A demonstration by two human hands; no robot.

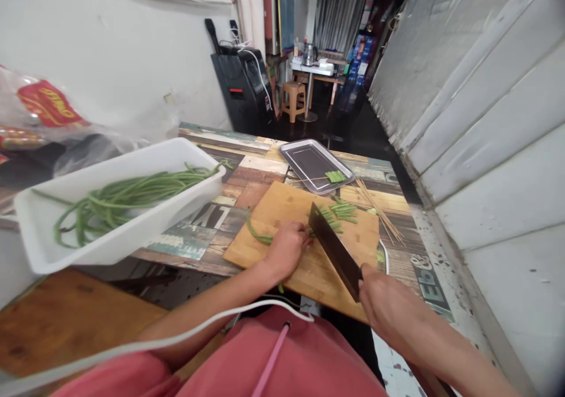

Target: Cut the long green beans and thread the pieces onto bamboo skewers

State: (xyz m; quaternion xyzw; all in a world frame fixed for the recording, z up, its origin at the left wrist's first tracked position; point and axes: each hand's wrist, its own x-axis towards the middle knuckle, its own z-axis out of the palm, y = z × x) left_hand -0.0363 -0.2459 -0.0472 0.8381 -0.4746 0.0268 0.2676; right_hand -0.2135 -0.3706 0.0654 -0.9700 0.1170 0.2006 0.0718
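My right hand (383, 294) is closed round the handle of a cleaver (336, 253), its dark blade slanting up and left over the wooden cutting board (273, 208). Just left of the blade, my left hand (289, 247) presses long beans (259, 235) down on the board, its fingers curled over them. The uncut end of the beans trails out to the left. Beyond the blade lie short cut bean pieces (343, 209), some partly hidden by it. A metal tray (309, 160) behind the board carries a skewer with a row of bean pieces (335, 177) on it.
A white plastic bin (176, 208) of whole long beans stands at the left. Bamboo skewers (382, 211) lie right of the board on the patterned table (194, 241). A white cable (212, 324) crosses in front of my body. Walls rise on both sides.
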